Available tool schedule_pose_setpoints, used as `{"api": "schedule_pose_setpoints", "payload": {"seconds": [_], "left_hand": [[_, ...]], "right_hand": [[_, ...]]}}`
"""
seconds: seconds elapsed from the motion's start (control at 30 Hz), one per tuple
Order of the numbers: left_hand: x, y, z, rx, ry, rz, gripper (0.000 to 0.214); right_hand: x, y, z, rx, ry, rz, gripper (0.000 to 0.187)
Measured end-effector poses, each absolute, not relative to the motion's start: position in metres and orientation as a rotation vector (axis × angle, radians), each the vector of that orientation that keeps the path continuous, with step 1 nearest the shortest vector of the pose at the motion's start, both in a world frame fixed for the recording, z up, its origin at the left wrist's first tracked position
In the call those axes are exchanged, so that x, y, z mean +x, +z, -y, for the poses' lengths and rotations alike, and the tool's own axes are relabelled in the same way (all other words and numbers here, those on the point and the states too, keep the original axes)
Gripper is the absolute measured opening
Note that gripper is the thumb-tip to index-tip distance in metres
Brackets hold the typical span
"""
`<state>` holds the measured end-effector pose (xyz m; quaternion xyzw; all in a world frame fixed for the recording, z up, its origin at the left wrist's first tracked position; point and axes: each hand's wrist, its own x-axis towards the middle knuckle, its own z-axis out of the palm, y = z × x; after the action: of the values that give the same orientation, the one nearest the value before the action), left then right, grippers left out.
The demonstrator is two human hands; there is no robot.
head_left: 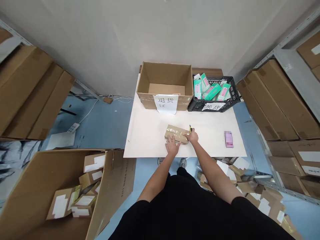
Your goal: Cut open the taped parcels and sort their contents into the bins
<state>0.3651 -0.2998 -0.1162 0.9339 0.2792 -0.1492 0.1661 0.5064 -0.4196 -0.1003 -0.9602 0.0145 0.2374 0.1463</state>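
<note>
Far left: big corrugated carton (pixel 120 176), open top, boxy taped parcels (pixel 60 203) with white labels inside. Smooth matte white worktop (pixel 145 140) mid-frame. At its back, open brown carton (pixel 147 101), paper sheet (pixel 166 109) on front. Left hand (pixel 172 146) on near-left side of the parcel (pixel 178 131), fingers slightly apart. Parcel's an oblong cardboard block, shiny tape on top, lying near worktop's front edge, centre. Right hand (pixel 193 136) at its right end, fingers clamped on slim black-and-yellow tool (pixel 190 128). Behind right: black plastic lattice crate (pixel 235 91), slim green-white boxes (pixel 212 91) jumbled inside. Far right: pink rectangle (pixel 229 139), pixelated.
</note>
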Motion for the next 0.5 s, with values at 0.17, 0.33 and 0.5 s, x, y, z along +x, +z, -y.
{"api": "schedule_pose_setpoints", "payload": {"seconds": [0.17,0.33,0.5], "left_hand": [[0.379,-0.108,0.283,2.817,-0.384,-0.684,0.065],[0.412,-0.103,0.254,2.785,-0.488,-0.469,0.073],[0.409,-0.11,0.254,2.846,-0.566,-0.469,0.074]], "right_hand": [[0.523,-0.105,0.429,-2.656,0.692,0.109,0.06],[0.516,-0.118,0.471,-2.131,0.83,0.066,0.026],[0.501,-0.13,0.514,-1.813,0.936,-0.087,0.021]]}}
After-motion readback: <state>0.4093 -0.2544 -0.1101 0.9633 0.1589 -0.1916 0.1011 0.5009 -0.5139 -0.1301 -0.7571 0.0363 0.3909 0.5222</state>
